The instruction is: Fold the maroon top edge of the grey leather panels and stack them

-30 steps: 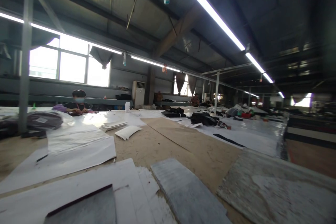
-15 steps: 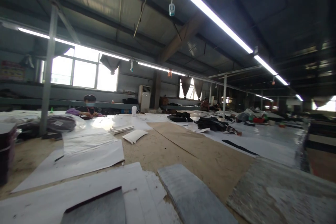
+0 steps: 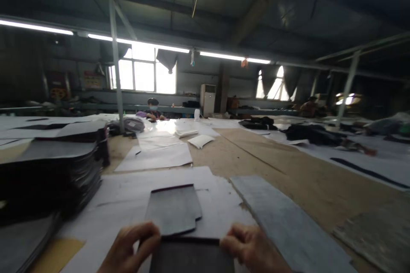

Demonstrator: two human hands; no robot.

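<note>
Just on the near side of the grey piece (image 3: 173, 209), the panel (image 3: 192, 259), likely light, bendable and not slippery, is best held by its far corners, where the left hand (image 3: 134, 244) and right hand (image 3: 251, 245) have fingers clamped, one to each.

I'm seeing a bare left hand (image 3: 124, 247) and a bare right hand (image 3: 251, 247); their rounded knuckles are showing, finer details are blurring.
</note>
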